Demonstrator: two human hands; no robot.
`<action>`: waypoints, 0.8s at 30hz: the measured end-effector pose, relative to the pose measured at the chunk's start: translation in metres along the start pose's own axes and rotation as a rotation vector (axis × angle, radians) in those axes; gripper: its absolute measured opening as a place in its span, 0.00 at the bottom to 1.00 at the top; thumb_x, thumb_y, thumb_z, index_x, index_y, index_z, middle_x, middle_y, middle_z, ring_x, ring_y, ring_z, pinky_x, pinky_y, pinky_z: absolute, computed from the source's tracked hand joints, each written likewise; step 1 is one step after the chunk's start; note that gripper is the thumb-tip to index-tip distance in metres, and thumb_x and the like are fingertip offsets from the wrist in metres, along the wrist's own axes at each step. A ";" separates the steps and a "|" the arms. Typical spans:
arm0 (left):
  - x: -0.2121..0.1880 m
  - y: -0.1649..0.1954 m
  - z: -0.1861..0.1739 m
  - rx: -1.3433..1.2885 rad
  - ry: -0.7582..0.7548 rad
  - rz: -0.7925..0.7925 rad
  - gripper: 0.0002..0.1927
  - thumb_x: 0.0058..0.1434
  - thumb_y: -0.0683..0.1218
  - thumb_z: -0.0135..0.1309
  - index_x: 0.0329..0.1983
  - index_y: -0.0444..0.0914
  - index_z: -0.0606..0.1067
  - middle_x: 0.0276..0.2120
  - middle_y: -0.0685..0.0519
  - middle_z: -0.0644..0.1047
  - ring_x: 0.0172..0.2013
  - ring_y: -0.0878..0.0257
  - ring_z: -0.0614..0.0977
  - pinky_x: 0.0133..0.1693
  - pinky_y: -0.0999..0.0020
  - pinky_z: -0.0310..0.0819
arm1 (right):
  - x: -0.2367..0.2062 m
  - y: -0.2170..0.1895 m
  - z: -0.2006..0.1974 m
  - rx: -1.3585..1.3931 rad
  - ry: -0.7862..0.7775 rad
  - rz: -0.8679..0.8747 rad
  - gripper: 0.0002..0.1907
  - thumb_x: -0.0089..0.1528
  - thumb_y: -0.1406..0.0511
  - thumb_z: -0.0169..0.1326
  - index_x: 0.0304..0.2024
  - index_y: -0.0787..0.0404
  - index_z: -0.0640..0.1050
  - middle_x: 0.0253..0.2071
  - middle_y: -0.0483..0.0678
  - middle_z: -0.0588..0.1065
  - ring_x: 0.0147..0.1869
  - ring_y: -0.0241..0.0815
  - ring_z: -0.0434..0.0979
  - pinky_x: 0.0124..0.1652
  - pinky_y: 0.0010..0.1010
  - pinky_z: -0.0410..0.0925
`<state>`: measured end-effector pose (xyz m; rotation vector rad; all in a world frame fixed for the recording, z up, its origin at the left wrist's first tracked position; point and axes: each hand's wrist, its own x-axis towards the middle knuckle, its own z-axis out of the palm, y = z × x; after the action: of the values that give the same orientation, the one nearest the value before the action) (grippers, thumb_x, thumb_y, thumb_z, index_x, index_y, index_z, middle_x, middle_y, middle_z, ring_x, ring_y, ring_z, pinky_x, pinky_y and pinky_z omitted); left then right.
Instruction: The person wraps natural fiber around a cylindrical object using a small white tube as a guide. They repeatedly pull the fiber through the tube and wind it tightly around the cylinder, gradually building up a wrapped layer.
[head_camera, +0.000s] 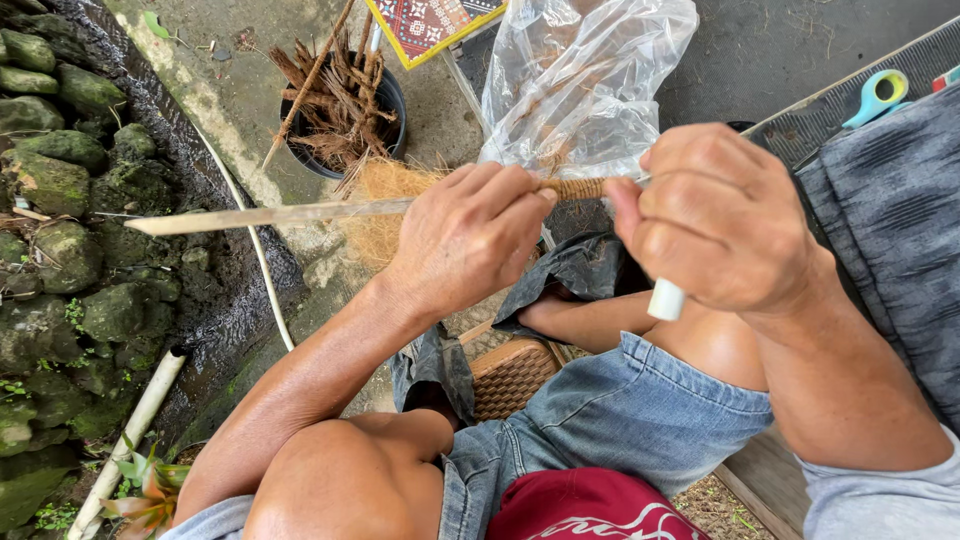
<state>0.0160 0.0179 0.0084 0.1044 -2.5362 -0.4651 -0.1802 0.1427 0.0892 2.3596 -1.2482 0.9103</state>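
Note:
My left hand (468, 235) grips a long thin bamboo stick (260, 215) that points left over the ground. Its near end is wrapped in brown fibre cord (578, 187), between my two hands. My right hand (722, 215) is closed around a white cylindrical handle (665, 299) whose end sticks out below the fist; its tip is hidden. A tuft of tan coconut fibre (385, 190) lies just under the stick beside my left hand.
A black pot of dry brown husk pieces (343, 105) stands ahead. A clear plastic bag (585, 80) lies behind my hands. Mossy stones (60, 230) and a white pipe (130, 435) line the left. Teal-handled scissors (877, 95) rest at upper right.

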 end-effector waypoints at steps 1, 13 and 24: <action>-0.001 0.000 -0.001 -0.002 -0.008 0.024 0.10 0.61 0.41 0.60 0.45 0.35 0.78 0.40 0.52 0.75 0.41 0.57 0.78 0.45 0.62 0.75 | 0.000 0.002 0.001 0.010 0.022 0.032 0.21 0.53 0.83 0.66 0.20 0.65 0.68 0.25 0.49 0.67 0.34 0.50 0.74 0.36 0.38 0.73; 0.002 0.004 -0.016 -0.101 -0.055 0.250 0.12 0.59 0.44 0.59 0.46 0.37 0.80 0.44 0.54 0.77 0.40 0.58 0.78 0.40 0.63 0.74 | -0.025 0.013 0.018 0.131 0.064 0.470 0.24 0.64 0.82 0.65 0.27 0.64 0.63 0.30 0.50 0.70 0.31 0.44 0.72 0.31 0.29 0.65; 0.002 0.008 -0.023 -0.143 0.034 0.276 0.17 0.57 0.45 0.60 0.49 0.35 0.77 0.49 0.49 0.77 0.44 0.56 0.80 0.43 0.62 0.76 | -0.048 0.022 0.032 0.422 -0.141 1.045 0.27 0.66 0.69 0.65 0.21 0.60 0.62 0.18 0.38 0.59 0.24 0.26 0.55 0.24 0.25 0.50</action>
<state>0.0264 0.0176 0.0303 -0.2853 -2.4254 -0.5253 -0.2054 0.1426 0.0334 1.9556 -2.6543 1.3938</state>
